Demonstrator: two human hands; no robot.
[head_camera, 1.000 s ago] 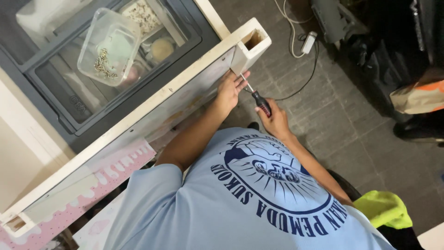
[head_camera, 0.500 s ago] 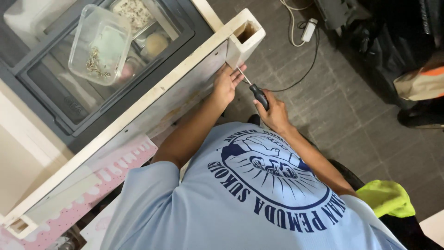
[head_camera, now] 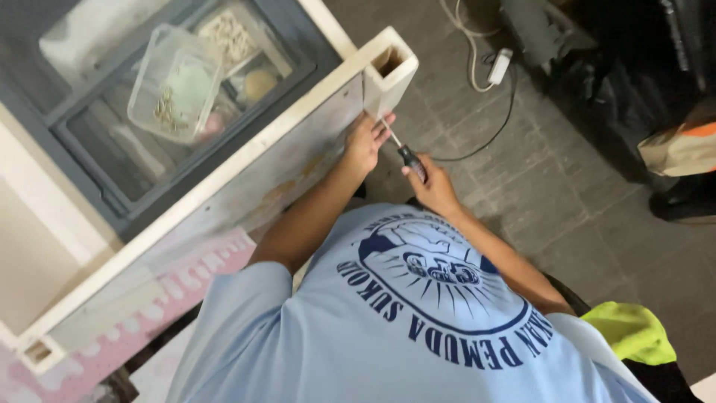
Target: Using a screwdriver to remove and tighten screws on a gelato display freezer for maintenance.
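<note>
Screwdriver (head_camera: 409, 158) gripped in right hand (head_camera: 434, 188) — left hand (head_camera: 365, 142) beside tip

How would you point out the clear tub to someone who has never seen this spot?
Start at the long white panel that crosses the picture. Behind it lies a dark-framed glass lid. The clear tub sits on that glass, tilted, with small brownish bits inside; it alone rests on top of the glass, not under it.

It looks like a home workspace or informal repair corner: a grey tiled floor (head_camera: 567, 201) with a loose white cable and adapter (head_camera: 498, 66), a pink foam mat (head_camera: 186, 283), a glass-topped cabinet (head_camera: 112, 160) holding a clear plastic tub (head_camera: 175, 82) of small hardware, and bags piled nearby.
</note>
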